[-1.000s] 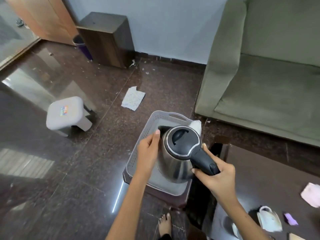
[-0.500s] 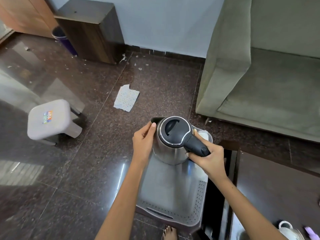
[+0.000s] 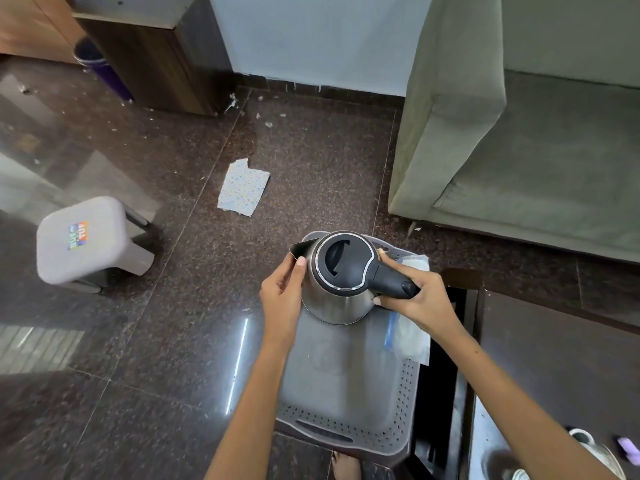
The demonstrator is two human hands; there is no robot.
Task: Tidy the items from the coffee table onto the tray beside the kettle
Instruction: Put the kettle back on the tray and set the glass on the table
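While right hand (image 3: 420,299) holds kettle (image 3: 341,277) — over tray (image 3: 349,386) | stool (image 3: 88,242) sticker unreadable

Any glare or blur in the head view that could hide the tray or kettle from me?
Head view: a bright streak of glare on the polished floor left of the tray, not on it; the kettle and both hands are sharp; wide-angle bending curves the sofa; the cup at the bottom-right corner is soft.

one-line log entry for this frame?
right hand: grips kettle handle | left hand: steadies kettle side | kettle: at far end of grey tray | cup: on coffee table
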